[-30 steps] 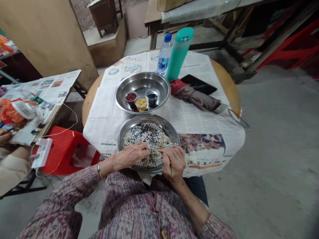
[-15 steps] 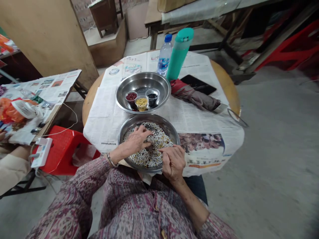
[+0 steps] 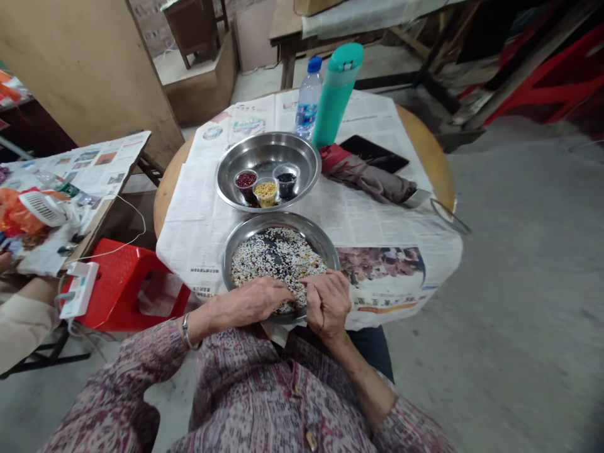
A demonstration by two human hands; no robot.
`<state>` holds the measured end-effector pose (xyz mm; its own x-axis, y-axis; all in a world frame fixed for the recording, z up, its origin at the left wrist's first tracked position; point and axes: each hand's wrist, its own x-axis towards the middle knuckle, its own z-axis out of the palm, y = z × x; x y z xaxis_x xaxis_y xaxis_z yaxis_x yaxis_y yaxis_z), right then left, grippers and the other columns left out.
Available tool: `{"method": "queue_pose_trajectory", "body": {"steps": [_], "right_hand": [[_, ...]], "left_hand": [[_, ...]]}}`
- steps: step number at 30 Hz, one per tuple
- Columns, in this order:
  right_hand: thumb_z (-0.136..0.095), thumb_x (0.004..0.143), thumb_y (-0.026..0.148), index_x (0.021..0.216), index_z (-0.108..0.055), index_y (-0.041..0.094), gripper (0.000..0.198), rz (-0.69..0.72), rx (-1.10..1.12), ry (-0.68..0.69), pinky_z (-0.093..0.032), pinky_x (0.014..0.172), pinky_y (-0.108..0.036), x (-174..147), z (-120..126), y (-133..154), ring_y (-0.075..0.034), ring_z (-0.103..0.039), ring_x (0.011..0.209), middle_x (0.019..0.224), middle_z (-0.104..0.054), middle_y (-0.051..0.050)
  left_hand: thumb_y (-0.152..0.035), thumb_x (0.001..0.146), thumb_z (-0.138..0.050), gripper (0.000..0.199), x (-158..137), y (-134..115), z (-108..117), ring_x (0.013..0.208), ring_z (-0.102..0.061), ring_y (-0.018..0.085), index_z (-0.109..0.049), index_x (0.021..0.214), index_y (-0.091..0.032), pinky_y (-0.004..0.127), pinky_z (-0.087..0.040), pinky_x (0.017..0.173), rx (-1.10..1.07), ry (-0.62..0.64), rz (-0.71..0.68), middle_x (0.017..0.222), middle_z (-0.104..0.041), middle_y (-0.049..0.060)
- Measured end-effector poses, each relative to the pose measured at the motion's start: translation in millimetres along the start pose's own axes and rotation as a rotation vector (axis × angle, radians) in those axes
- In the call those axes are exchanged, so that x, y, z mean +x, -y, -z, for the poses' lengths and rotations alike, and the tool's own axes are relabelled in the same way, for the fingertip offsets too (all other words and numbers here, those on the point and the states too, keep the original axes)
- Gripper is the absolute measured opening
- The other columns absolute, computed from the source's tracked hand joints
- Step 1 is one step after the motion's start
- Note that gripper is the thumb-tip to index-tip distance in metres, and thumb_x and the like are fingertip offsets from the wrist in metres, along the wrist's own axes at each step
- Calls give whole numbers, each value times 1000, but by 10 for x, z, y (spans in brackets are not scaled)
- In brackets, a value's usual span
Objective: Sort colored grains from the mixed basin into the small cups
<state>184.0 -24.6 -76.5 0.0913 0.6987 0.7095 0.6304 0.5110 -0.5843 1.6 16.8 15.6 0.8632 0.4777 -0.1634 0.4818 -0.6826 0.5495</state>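
Observation:
A steel basin (image 3: pixel 229 242) at the table's near edge holds mixed grains and beans (image 3: pixel 264 255), mostly white with dark and yellow ones among them. My left hand (image 3: pixel 262 296) lies over its near side, fingers bent together and their tips down at the grains; what they pinch, if anything, is hidden. At the basin's right rim my right hand (image 3: pixel 329 302) is closed, its fingers curled inward over the edge. Behind, a larger steel basin (image 3: pixel 223 182) carries clear cups of red beans (image 3: pixel 246 180), yellow beans (image 3: pixel 265 189) and black beans (image 3: pixel 285 178).
Newspaper (image 3: pixel 189 207) covers the round table. Beyond the larger basin stand a water bottle (image 3: pixel 308 104) and a teal bottle (image 3: pixel 336 100). A folded umbrella (image 3: pixel 372 177) and a dark tablet-like slab (image 3: pixel 375 155) lie right. A red stool (image 3: pixel 123 283) stands left, near another person's arm (image 3: pixel 28 314).
My left hand has drawn back toward me, from the middle of the grains to the basin's near side, and its fingers have come together. My right hand stays at the rim.

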Motion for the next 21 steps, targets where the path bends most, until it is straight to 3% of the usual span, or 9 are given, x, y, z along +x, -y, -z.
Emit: {"method": "queue_pose_trajectory", "body": {"steps": [4, 7, 10, 13, 16, 19, 21], "right_hand": [[-49, 89, 8, 89, -64, 22, 20, 2, 1, -5, -43, 95, -41, 7, 3, 8, -17, -62, 74, 79, -71, 0], [-48, 89, 9, 89, -63, 23, 21, 6, -19, 1, -44, 94, -41, 2, 0, 1, -17, -63, 74, 79, -71, 0], [-48, 89, 9, 90, -64, 23, 21, -3, -15, 5, -44, 95, -41, -6, -4, -4, -17, -63, 74, 80, -71, 0], [-49, 88, 9, 89, -64, 23, 21, -10, -1, -2, -43, 96, -42, -11, -8, -6, -17, -62, 74, 81, -71, 0], [-49, 89, 10, 90, -64, 23, 20, -5, -3, -7, -43, 96, -42, -11, -10, -7, -17, -63, 75, 81, -71, 0], [-48, 89, 10, 89, -63, 23, 20, 1, -4, -7, -43, 96, -42, -7, -9, -6, -17, -63, 75, 81, -71, 0], [-49, 89, 10, 89, -64, 23, 20, 3, -2, -5, -43, 96, -42, -4, -8, -6, -17, -62, 75, 81, -71, 0]], "left_hand": [[-9, 96, -52, 23, -33, 29, -23, 104, -59, 18, -65, 111, -20, 30, -47, 96, 120, 46, -103, 115, -68, 5], [-9, 97, -48, 30, 64, 116, -69, 113, -55, 21, -64, 120, -21, 33, -48, 98, 266, 10, -94, 124, -61, 8], [-6, 96, -44, 34, 148, 229, -80, 115, -54, 22, -63, 121, -20, 33, -52, 93, 327, -63, 42, 124, -58, 9], [-5, 96, -43, 32, 160, 350, -20, 114, -53, 22, -63, 118, -18, 35, -53, 94, 350, -223, 255, 122, -57, 9], [-23, 97, -56, 28, 152, 424, 50, 118, -50, 26, -60, 124, -19, 43, -51, 100, 347, -352, 370, 130, -52, 11], [-47, 81, -78, 67, 204, 422, 49, 124, -45, 35, -52, 138, -23, 53, -50, 99, 348, -336, 449, 143, -43, 14], [-49, 78, -80, 75, 281, 396, 6, 126, -43, 37, -50, 141, -24, 54, -49, 100, 334, -299, 417, 145, -41, 14]]}}
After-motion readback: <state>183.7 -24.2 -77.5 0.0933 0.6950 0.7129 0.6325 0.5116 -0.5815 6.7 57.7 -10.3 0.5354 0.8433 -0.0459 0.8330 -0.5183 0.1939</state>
